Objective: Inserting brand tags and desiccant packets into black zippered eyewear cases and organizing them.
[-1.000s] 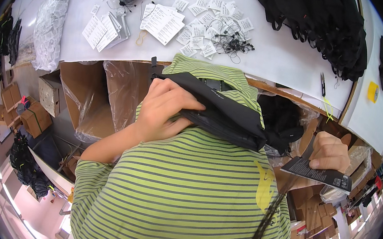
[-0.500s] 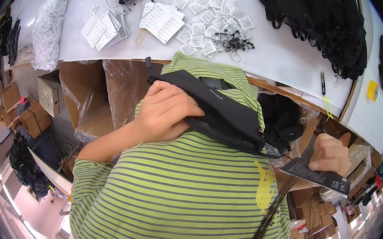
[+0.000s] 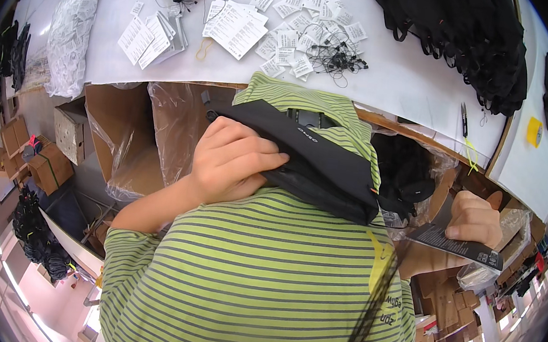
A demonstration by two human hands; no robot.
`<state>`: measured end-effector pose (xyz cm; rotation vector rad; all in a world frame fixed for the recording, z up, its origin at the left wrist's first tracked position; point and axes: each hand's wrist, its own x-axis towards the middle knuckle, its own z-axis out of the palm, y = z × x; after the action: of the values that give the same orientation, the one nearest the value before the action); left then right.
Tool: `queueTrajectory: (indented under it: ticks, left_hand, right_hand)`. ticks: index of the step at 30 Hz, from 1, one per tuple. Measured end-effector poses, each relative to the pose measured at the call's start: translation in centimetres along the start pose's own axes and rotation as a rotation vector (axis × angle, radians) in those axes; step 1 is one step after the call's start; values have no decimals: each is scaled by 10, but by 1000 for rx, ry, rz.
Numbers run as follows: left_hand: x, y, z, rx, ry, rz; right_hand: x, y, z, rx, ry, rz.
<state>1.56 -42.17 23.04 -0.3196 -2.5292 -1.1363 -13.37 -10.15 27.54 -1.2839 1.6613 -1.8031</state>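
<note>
My left hand (image 3: 232, 160) is closed on the left part of a flat black fabric pouch (image 3: 321, 156), its fingers wrapped over the near edge. The pouch lies slanted across the front of the striped green shirt (image 3: 278, 264), with a small light print on it. At the right, my right hand (image 3: 475, 220) pinches a dark printed card (image 3: 442, 240), apart from the pouch. Below the card, blurred dark strands (image 3: 368, 325) run down in front of the shirt; whether they join the card I cannot tell.
On the white table (image 3: 204, 69) lie white labels (image 3: 290, 37) with black cords (image 3: 338, 57), stacked white cards (image 3: 235, 29), black fabric goods (image 3: 458, 43) and a small cutter (image 3: 464, 120). Cardboard boxes (image 3: 116, 129) stand under its edge; black goods (image 3: 402, 177) fill one beneath.
The dark card has tilted and shows a narrower face. The blurred strands have shifted slightly left at the bottom. My left hand keeps its hold on the pouch.
</note>
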Motion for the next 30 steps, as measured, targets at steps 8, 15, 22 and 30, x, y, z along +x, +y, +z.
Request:
queueTrajectory:
  ticks: [8,15,22,30]
  left_hand:
    - [8,-3,-4,13,-126,97]
    - [52,-13,-8,-123,-558,-58]
    - [84,-28,11,-48,-419,152]
    - [111,-86,22,-415,-802,-367]
  right_hand:
    - [0,0,-3,-31,-49,-7]
    - [62,-15,55,-660,213,322]
    - [94,64,77,-894,-316,581]
    - [101,80,45,-279,-216,975]
